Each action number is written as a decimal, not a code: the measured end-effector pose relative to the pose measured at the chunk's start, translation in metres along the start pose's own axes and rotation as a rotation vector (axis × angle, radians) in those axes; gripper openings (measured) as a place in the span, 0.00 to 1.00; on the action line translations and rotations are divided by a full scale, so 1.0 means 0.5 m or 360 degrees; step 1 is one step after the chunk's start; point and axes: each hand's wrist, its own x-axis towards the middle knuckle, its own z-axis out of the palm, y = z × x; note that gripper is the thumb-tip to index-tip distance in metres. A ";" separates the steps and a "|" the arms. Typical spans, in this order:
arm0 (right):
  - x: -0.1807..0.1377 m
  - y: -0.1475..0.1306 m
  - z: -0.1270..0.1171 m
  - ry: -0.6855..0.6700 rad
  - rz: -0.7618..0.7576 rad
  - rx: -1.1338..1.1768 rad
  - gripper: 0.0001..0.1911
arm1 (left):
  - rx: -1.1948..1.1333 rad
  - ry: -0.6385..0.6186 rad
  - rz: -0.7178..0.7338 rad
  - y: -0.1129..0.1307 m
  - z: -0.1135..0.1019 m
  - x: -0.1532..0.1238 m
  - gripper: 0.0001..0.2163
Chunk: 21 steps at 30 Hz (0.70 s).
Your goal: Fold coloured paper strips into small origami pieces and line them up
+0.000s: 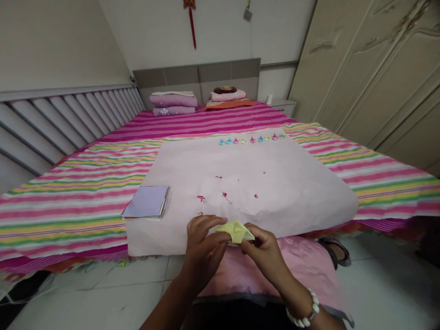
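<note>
Left hand [202,240]: fingers pinched together on the left edge of the yellow folded paper [235,230].
Right hand [263,250]: fingertips clamped on the paper's right corner; a white bead bracelet [305,316] sits on the wrist.
Yellow folded paper: held between both hands, above the near edge of the pink sheet [275,183].
Paper stack [147,202]: lies on the bed [68,192], left of the left hand and beyond it.
Row of small folded pieces [252,139]: well beyond both hands, at the pink sheet's far edge.
</note>
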 end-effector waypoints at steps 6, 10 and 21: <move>-0.002 0.003 0.002 -0.0033 0.0060 0.0021 0.09 | -0.0096 0.0102 -0.0250 0.003 0.007 0.000 0.14; -0.004 0.001 0.003 -0.0026 0.0069 0.0050 0.10 | -0.0302 -0.0006 -0.0460 -0.006 0.010 -0.001 0.14; -0.007 -0.006 0.003 -0.0046 0.0175 0.0097 0.11 | -0.1265 -0.0323 -0.1137 -0.023 0.013 -0.010 0.07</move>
